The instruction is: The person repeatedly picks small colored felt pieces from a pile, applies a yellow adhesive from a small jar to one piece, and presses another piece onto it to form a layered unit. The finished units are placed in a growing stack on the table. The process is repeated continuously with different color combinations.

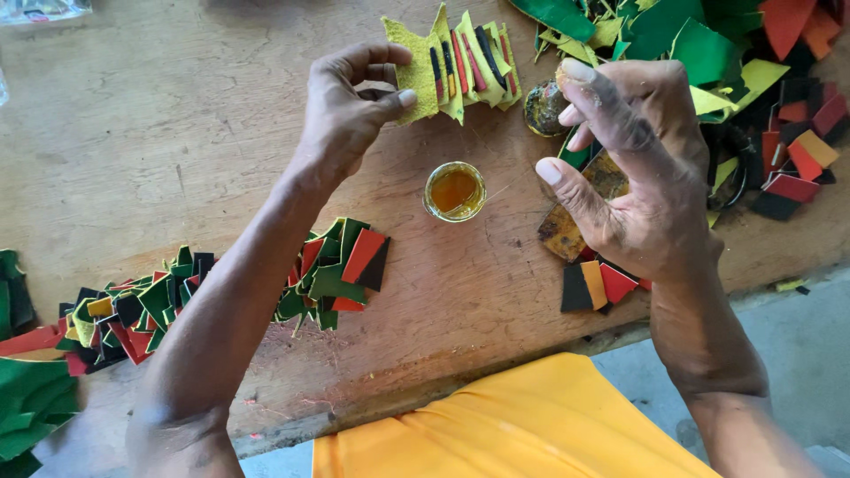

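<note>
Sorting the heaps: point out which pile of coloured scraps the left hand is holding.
The yellow-green fanned stack at the table's far edge, pinched by the left hand; other piles lie untouched.

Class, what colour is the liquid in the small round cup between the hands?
Amber-orange liquid, seen in the head view.

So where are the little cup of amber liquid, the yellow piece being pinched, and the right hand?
Small cup of amber liquid (454, 190), head view, on the liquid's surface.
Yellow piece (414, 64), head view, on its left part.
Right hand (637, 168), head view, on its back.
</note>
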